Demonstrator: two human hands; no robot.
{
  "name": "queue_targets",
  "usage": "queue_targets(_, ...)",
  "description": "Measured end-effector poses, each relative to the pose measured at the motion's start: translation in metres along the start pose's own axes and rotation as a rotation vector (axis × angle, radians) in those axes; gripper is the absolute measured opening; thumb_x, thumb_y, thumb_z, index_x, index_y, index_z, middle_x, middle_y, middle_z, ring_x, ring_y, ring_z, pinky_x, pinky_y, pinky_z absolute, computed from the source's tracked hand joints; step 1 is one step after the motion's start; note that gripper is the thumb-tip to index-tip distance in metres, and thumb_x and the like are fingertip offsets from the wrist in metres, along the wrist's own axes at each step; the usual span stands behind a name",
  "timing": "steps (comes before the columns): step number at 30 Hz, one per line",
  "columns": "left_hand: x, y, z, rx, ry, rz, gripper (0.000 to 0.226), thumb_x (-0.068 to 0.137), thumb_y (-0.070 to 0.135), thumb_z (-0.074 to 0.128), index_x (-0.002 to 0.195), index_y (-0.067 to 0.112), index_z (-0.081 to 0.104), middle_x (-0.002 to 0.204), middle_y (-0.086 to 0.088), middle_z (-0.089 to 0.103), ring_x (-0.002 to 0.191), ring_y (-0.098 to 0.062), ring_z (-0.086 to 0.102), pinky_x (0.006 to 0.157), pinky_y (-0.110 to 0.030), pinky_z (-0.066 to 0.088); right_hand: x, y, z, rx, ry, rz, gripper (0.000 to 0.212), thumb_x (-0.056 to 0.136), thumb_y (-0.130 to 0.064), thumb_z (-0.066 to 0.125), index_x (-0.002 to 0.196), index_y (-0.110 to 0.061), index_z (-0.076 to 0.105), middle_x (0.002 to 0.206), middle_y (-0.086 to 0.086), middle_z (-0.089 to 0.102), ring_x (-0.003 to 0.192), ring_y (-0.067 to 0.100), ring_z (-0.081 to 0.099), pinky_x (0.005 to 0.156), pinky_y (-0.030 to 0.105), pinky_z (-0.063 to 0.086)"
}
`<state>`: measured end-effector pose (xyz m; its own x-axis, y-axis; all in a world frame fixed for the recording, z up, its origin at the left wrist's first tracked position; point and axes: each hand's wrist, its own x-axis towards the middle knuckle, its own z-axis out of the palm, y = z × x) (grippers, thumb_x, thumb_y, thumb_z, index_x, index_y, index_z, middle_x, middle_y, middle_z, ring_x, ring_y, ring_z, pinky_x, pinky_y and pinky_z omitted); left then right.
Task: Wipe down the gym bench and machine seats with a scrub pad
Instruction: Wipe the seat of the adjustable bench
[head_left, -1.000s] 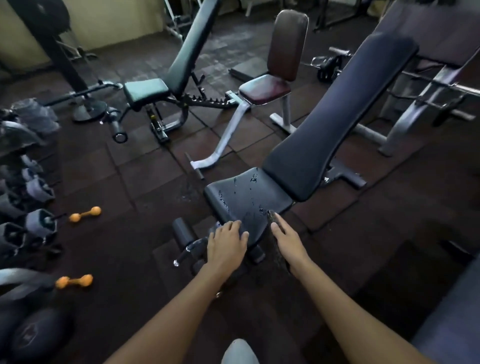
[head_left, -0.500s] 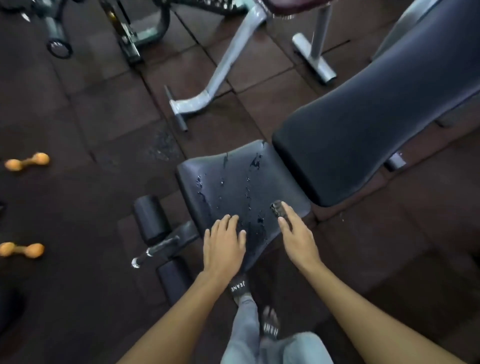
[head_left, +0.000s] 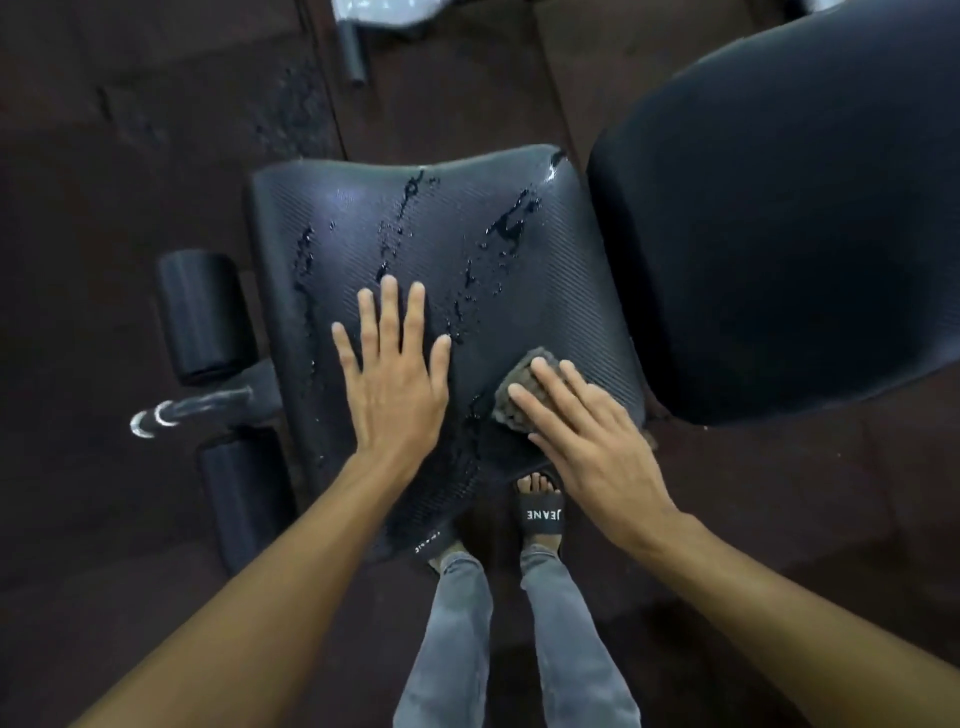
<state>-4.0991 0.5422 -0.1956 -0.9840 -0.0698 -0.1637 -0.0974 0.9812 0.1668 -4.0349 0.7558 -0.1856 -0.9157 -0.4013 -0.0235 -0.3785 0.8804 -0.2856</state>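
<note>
The black bench seat (head_left: 447, 223) fills the middle of the head view, with streaks and drops of water on its ribbed surface. My left hand (head_left: 392, 379) lies flat on the seat's near left part, fingers spread, holding nothing. My right hand (head_left: 587, 436) presses a grey-brown scrub pad (head_left: 519, 389) onto the seat's near right corner; most of the pad is hidden under my fingers. The bench's black backrest (head_left: 789, 234) rises at the right.
Two black foam rollers (head_left: 205, 317) and a metal bar (head_left: 192, 410) stick out at the seat's left. My legs in grey jeans and a black slide sandal (head_left: 540, 514) stand below the seat. Dark rubber floor tiles (head_left: 130, 130) surround the bench; a grey frame tube (head_left: 353, 52) lies beyond.
The view has dropped closer over the seat. My left hand slid forward onto the seat, and my right hand with the pad moved onto its right corner.
</note>
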Motion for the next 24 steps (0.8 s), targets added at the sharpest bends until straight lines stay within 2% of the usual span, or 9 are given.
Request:
queue_targets(2, -0.003, -0.001, 0.007, 0.016, 0.027, -0.001, 0.059, 0.103, 0.047, 0.024, 0.157, 0.024, 0.014, 0.165, -0.002, 0.007, 0.152, -0.023, 0.002, 0.122, -0.051, 0.002, 0.014, -0.001, 0.007, -0.042, -0.016, -0.062, 0.048, 0.106, -0.033, 0.037, 0.153, -0.027, 0.032, 0.161, 0.003, 0.028, 0.149, 0.026, 0.025, 0.117, 0.045, 0.032)
queue_targets(6, -0.004, -0.002, 0.011, 0.028, 0.080, 0.007, 0.058, 0.104, 0.046, 0.026, 0.156, 0.023, 0.017, 0.164, -0.003, 0.011, 0.152, -0.024, 0.006, 0.122, -0.052, 0.005, 0.107, 0.007, 0.011, -0.064, 0.002, 0.001, 0.050, 0.106, -0.038, 0.033, 0.155, -0.030, 0.027, 0.164, 0.000, 0.021, 0.152, 0.024, 0.016, 0.122, 0.046, 0.017)
queue_targets(10, -0.005, -0.004, 0.012, 0.013, 0.087, 0.009, 0.057, 0.104, 0.045, 0.028, 0.156, 0.022, 0.019, 0.164, -0.003, 0.012, 0.152, -0.023, 0.006, 0.122, -0.052, 0.006, 0.173, 0.034, 0.004, -0.019, 0.036, 0.337, 0.052, 0.105, -0.041, 0.028, 0.156, -0.036, 0.019, 0.165, -0.005, 0.014, 0.153, 0.021, 0.012, 0.123, 0.045, 0.012)
queue_targets(13, -0.003, -0.002, 0.009, 0.018, 0.073, 0.005, 0.058, 0.104, 0.045, 0.029, 0.156, 0.022, 0.019, 0.164, -0.003, 0.012, 0.152, -0.024, 0.008, 0.121, -0.053, 0.009, 0.145, 0.009, 0.006, 0.051, 0.096, 0.576, 0.052, 0.106, -0.040, 0.027, 0.157, -0.034, 0.015, 0.166, -0.004, 0.009, 0.153, 0.023, 0.009, 0.123, 0.046, 0.014)
queue_targets(14, -0.004, -0.002, 0.009, 0.015, 0.067, 0.004, 0.058, 0.104, 0.045, 0.029, 0.156, 0.022, 0.019, 0.164, -0.003, 0.012, 0.152, -0.023, 0.008, 0.121, -0.053, 0.010, 0.129, -0.008, 0.007, 0.053, 0.086, 0.602, 0.052, 0.106, -0.038, 0.028, 0.157, -0.033, 0.015, 0.166, -0.002, 0.008, 0.153, 0.024, 0.008, 0.123, 0.046, 0.014)
queue_targets(17, -0.004, -0.004, 0.008, -0.001, 0.045, 0.004, 0.059, 0.103, 0.046, 0.028, 0.156, 0.023, 0.017, 0.165, -0.002, 0.010, 0.152, -0.022, 0.005, 0.122, -0.052, 0.009, 0.111, -0.039, 0.013, 0.020, -0.021, 0.396, 0.052, 0.106, -0.037, 0.030, 0.157, -0.033, 0.017, 0.166, -0.003, 0.008, 0.153, 0.023, 0.004, 0.123, 0.043, 0.010)
queue_targets(19, -0.004, -0.005, 0.007, 0.004, 0.048, 0.001, 0.059, 0.103, 0.046, 0.028, 0.156, 0.023, 0.017, 0.165, -0.001, 0.009, 0.152, -0.022, 0.005, 0.122, -0.052, 0.008, 0.148, -0.017, 0.010, 0.026, -0.049, 0.252, 0.052, 0.106, -0.037, 0.029, 0.156, -0.035, 0.017, 0.166, -0.005, 0.009, 0.153, 0.022, 0.005, 0.123, 0.042, 0.008)
queue_targets(20, -0.004, -0.004, 0.007, 0.004, 0.050, 0.002, 0.059, 0.103, 0.046, 0.028, 0.156, 0.023, 0.017, 0.165, -0.001, 0.009, 0.152, -0.022, 0.005, 0.122, -0.052, 0.008, 0.170, -0.003, 0.006, 0.013, -0.045, 0.239, 0.052, 0.106, -0.038, 0.029, 0.156, -0.035, 0.017, 0.166, -0.005, 0.009, 0.153, 0.022, 0.005, 0.123, 0.042, 0.008)
queue_targets(24, -0.003, -0.003, 0.007, 0.006, 0.050, 0.003, 0.058, 0.103, 0.045, 0.028, 0.156, 0.023, 0.018, 0.164, -0.001, 0.009, 0.152, -0.023, 0.005, 0.122, -0.052, 0.008, 0.210, 0.046, -0.007, 0.130, 0.023, 0.489, 0.052, 0.106, -0.040, 0.026, 0.157, -0.034, 0.016, 0.167, -0.003, 0.006, 0.153, 0.025, 0.005, 0.123, 0.046, 0.015)
